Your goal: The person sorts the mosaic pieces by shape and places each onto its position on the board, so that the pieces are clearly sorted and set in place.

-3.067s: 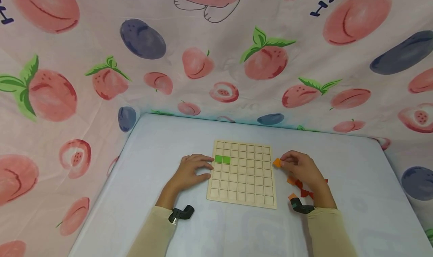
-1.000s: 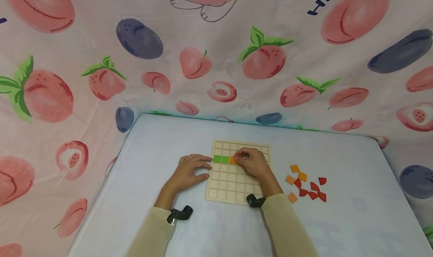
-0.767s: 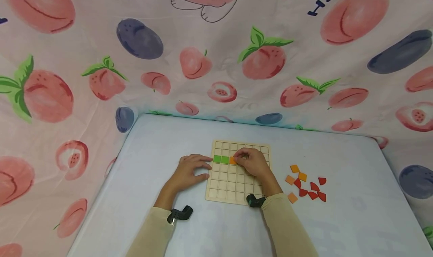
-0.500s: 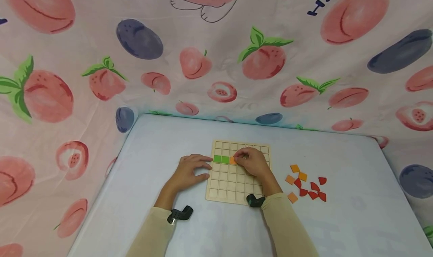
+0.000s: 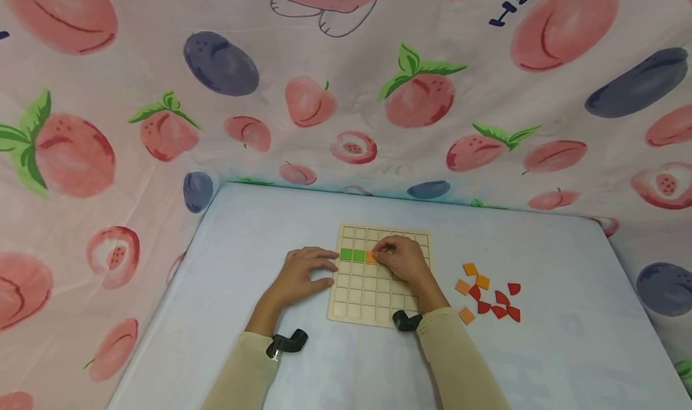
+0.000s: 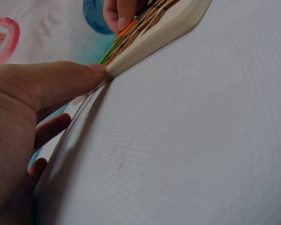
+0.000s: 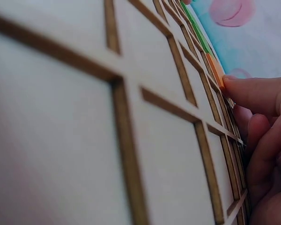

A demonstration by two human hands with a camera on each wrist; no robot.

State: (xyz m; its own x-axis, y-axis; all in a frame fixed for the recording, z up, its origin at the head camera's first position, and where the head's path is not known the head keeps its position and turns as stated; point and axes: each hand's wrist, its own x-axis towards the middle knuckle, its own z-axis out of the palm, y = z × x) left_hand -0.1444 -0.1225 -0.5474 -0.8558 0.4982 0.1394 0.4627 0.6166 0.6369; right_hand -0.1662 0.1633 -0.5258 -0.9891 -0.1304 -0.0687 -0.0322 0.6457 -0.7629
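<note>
1. The orange tile (image 5: 370, 257) is on the board (image 5: 355, 294), just beside a green tile (image 5: 359, 256); whether fully seated, I cannot tell.
2. Right hand (image 5: 403, 260): fingers pinching the orange tile.
3. Left hand (image 5: 303, 273): fingers spread, touching the board's edge.
4. The tile looks light, stiff, perhaps slippery; opposite edges seem the best hold.

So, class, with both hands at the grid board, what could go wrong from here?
If the right hand pushes the orange tile sideways, it might nudge the neighbouring green tiles. The left hand touches only one edge of the board, which could slide. The right sleeve might sweep away the loose orange square beside it.
</note>
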